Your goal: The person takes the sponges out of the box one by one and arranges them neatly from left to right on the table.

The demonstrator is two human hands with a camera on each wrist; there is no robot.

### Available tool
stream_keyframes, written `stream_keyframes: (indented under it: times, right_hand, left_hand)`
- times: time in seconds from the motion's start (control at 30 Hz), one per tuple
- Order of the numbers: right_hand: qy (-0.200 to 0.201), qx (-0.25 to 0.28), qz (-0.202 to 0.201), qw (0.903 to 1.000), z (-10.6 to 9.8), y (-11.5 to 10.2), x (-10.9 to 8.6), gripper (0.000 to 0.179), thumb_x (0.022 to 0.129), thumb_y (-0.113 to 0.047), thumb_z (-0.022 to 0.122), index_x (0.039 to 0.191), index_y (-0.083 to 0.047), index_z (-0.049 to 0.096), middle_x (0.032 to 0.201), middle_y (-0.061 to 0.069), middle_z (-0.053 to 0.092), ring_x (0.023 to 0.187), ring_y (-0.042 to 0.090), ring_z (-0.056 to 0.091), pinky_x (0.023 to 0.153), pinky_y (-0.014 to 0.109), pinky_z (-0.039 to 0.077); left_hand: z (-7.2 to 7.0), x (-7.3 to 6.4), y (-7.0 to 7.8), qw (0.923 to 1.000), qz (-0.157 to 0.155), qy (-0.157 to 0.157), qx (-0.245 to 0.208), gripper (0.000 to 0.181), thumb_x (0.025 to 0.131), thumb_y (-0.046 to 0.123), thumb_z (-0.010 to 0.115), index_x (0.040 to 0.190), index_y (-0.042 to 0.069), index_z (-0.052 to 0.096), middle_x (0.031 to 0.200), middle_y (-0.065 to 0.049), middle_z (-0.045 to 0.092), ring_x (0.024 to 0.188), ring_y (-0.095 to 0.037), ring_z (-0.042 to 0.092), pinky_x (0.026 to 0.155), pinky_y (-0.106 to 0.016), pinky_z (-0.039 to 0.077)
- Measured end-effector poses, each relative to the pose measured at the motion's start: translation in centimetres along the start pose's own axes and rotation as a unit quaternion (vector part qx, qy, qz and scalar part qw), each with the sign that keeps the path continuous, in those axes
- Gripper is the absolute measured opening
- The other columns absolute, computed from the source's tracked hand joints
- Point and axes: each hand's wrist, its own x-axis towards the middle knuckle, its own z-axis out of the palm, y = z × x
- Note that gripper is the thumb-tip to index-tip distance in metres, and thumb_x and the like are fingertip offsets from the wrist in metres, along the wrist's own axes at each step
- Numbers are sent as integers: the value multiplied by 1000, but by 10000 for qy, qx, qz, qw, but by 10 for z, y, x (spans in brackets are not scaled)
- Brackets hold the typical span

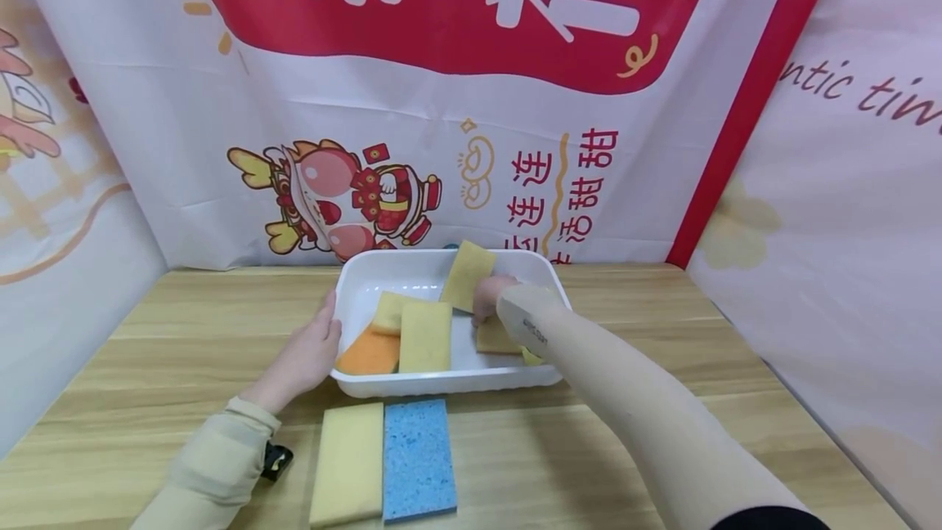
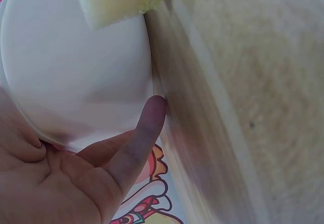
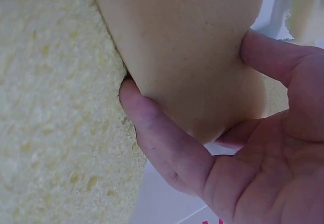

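A white plastic tub (image 1: 446, 385) sits on the table with several sponges in it. My left hand (image 1: 315, 343) rests against the tub's left outer wall, its fingers extended along the white side (image 2: 86, 72). Inside the tub, my right hand (image 1: 491, 294) pinches a pale yellow sponge (image 3: 187, 47) between thumb and fingers. To that hand's left, another yellow sponge (image 1: 467, 272) leans on the back wall. An upright-looking yellow sponge (image 1: 425, 337), a smaller-showing yellow one (image 1: 390, 311) and an orange sponge (image 1: 370, 352) lie in the left part.
In front of the tub, a yellow sponge (image 1: 349, 463) and a blue sponge (image 1: 419, 460) lie side by side on the wooden table (image 1: 132, 383). A printed white and red cloth (image 1: 441, 47) hangs close behind the tub. Cloth also borders the table's sides.
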Motion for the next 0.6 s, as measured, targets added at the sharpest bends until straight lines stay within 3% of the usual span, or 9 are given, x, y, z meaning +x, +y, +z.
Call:
stream_keyframes:
  times: [0.13, 0.2, 0.27, 0.4, 0.5, 0.6]
  right_hand:
    - [-13, -56, 24, 10000, -2, 0, -4, 45, 67, -35, 91, 98, -12, 67, 97, 7, 61, 92, 24, 56, 87, 45, 47]
    - [28, 104, 8, 9999, -6, 1, -17, 47, 68, -33, 90, 103, -11, 67, 100, 8, 61, 94, 26, 56, 89, 47, 47]
    - [135, 799, 298, 9963, -12, 2, -46, 50, 66, -28, 91, 105, -12, 66, 103, 8, 60, 96, 27, 55, 89, 51, 46]
    - [359, 1754, 460, 9828, -25, 6, -107, 49, 63, -23, 90, 105, -15, 66, 112, 6, 58, 102, 27, 52, 95, 56, 42]
    - [344, 1628, -1, 9861, -32, 11, -128, 44, 65, -27, 90, 101, -16, 68, 117, 4, 56, 107, 25, 50, 101, 55, 38]
    - [270, 1440, -436, 9882, -38, 13, -133, 40, 65, -27, 90, 98, -17, 70, 117, 2, 58, 109, 23, 51, 104, 50, 37]
  left_hand:
    - [0, 0, 2, 10000, 10, 24, 22, 58, 108, 22, 22, 155, -4, 0, 152, -33, 22, 134, -50, 30, 109, -60, 25]
    - [0, 0, 3, 10000, 18, 22, 11, 58, 108, 22, 23, 155, -4, 1, 151, -34, 23, 134, -50, 31, 108, -60, 25]
    - [0, 0, 3, 10000, 9, 7, -5, 58, 108, 22, 22, 155, -4, 0, 150, -34, 24, 133, -50, 32, 108, -61, 26]
    - [1, 1, 4, 10000, 2, -34, -49, 58, 108, 23, 22, 155, -3, 0, 151, -34, 23, 134, -50, 31, 108, -61, 25]
    - [1, 0, 3, 10000, 1, -41, -60, 58, 108, 22, 23, 155, -4, 0, 151, -34, 22, 134, -50, 30, 108, -61, 25]
    - [1, -1, 2, 10000, -16, -33, -42, 57, 108, 21, 23, 155, -4, 0, 151, -35, 22, 134, -50, 29, 108, -61, 25]
